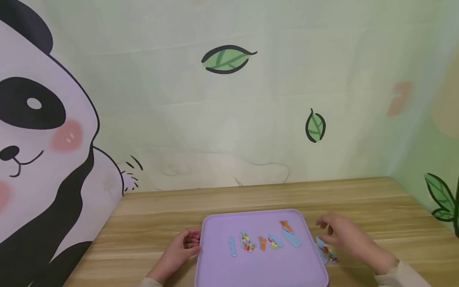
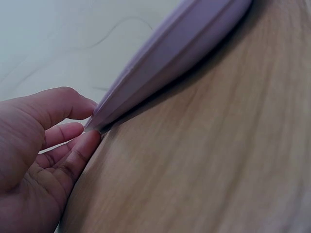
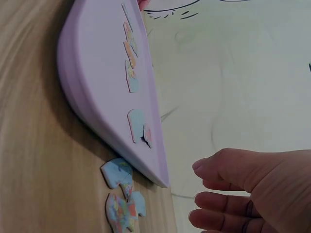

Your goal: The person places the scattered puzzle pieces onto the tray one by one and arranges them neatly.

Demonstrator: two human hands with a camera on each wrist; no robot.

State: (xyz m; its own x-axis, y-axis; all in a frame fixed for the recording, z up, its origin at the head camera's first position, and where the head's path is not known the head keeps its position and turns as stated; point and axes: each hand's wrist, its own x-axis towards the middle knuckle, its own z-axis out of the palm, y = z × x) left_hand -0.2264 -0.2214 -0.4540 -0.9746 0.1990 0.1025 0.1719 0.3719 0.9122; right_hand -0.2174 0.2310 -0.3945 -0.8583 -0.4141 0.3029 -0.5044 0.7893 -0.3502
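A lilac tray [image 1: 258, 267] lies on the wooden table, with several thin puzzle pieces on it in a loose row. Among them are a narrow blue piece [image 1: 232, 247], a multicoloured piece [image 1: 247, 242], a small orange piece [image 1: 262, 243] and a larger blue piece [image 1: 292, 238]. My left hand [image 1: 181, 249] rests against the tray's left side, its fingertips and thumb touching the outer rim. Off the tray's right edge, my right hand [image 1: 342, 235] hovers with loosely bent fingers and nothing in them. Near it, blue and multicoloured puzzle pieces [image 3: 120, 211] lie together on the table.
The wooden table [image 1: 161, 211] meets a pale green backdrop [image 1: 172, 119] at its far edge. A large printed panda [image 1: 32, 139] covers the left side, and printed leaves [image 1: 441, 195] show at the right.
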